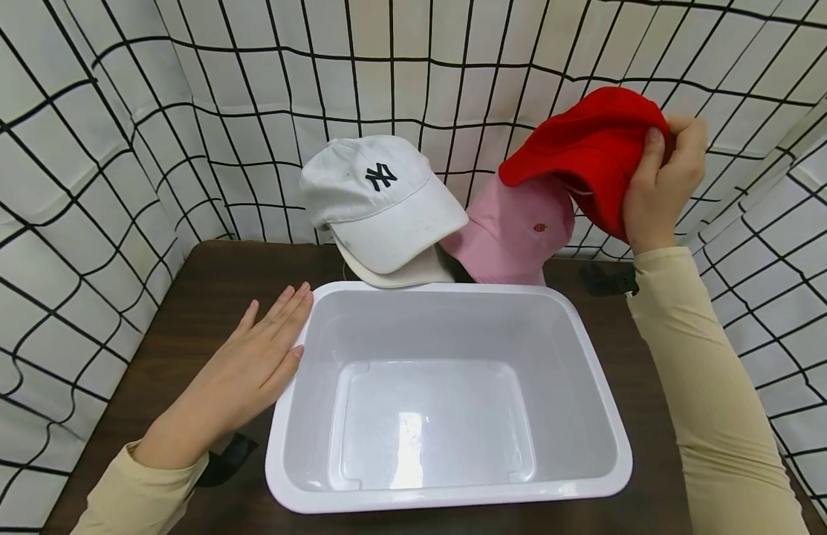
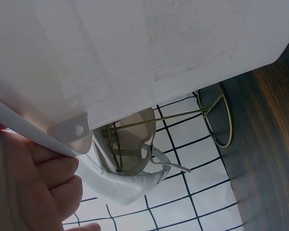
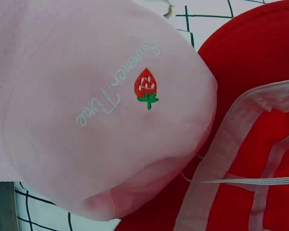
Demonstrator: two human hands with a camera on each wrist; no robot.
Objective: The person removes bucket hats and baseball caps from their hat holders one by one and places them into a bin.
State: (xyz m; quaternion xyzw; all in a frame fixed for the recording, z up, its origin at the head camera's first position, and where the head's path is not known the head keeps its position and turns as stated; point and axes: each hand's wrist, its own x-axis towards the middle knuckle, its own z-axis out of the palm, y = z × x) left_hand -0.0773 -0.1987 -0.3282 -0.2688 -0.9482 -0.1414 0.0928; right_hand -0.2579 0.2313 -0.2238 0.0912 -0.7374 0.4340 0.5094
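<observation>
My left hand (image 1: 242, 375) lies with fairly straight fingers along the left rim of a white plastic basin (image 1: 446, 499). From below, the left wrist view shows its fingers (image 2: 62, 183) against the rim's underside. At the back right my right hand (image 1: 667, 182) pinches the edge of a red hat (image 1: 594, 141), holding it up. The hat overlaps a pink hat (image 1: 513, 230) with an embroidered strawberry (image 3: 146, 86). In the right wrist view, the red hat's pale inner band (image 3: 221, 139) faces the camera. Left of the pink hat sits a white NY cap (image 1: 380, 200) above a cream brim (image 1: 403, 273).
A gold wire stand (image 2: 221, 118) shows behind the basin, under the caps. Black wire grid panels (image 1: 239, 111) with white sheeting behind them enclose the back and sides of the dark wooden table (image 1: 253, 267). A dark strap (image 1: 607, 279) lies by my right wrist.
</observation>
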